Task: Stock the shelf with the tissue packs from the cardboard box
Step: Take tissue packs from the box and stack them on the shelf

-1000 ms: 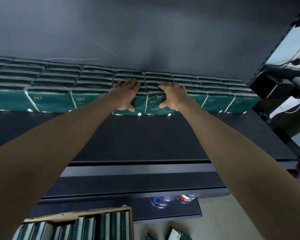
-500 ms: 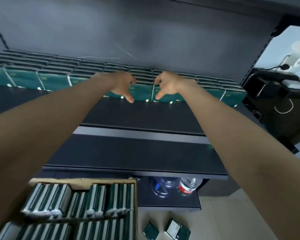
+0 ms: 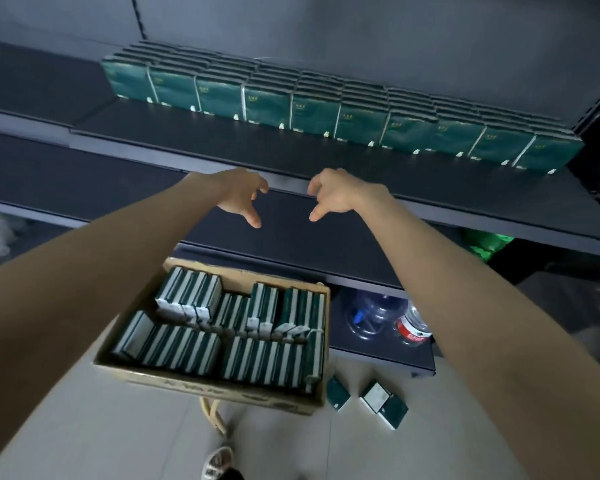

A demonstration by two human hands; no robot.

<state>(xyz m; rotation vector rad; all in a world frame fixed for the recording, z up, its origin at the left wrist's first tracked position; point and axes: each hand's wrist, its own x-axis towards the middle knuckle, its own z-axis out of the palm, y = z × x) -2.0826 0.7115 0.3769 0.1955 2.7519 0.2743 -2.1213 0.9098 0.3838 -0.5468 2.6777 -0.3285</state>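
A long row of dark green tissue packs (image 3: 340, 116) stands along the back of the dark upper shelf (image 3: 222, 147). Below, a cardboard box (image 3: 222, 386) holds several green and white tissue packs (image 3: 257, 358) standing on edge. My left hand (image 3: 239, 197) and my right hand (image 3: 336, 195) hover side by side in front of the shelf edge, above the box. Both hands hold nothing, with fingers curled loosely and thumbs pointing down and inward.
A lower dark shelf (image 3: 291, 237) runs under my hands. Two plastic bottles (image 3: 388, 318) lie on the bottom shelf right of the box. Three loose tissue packs (image 3: 371, 400) lie on the tiled floor. A foot in a shoe (image 3: 219, 465) shows at the bottom edge.
Both hands have let go of the packs on the shelf and pulled back and down toward the box. The view has tilted down, showing the whole box.
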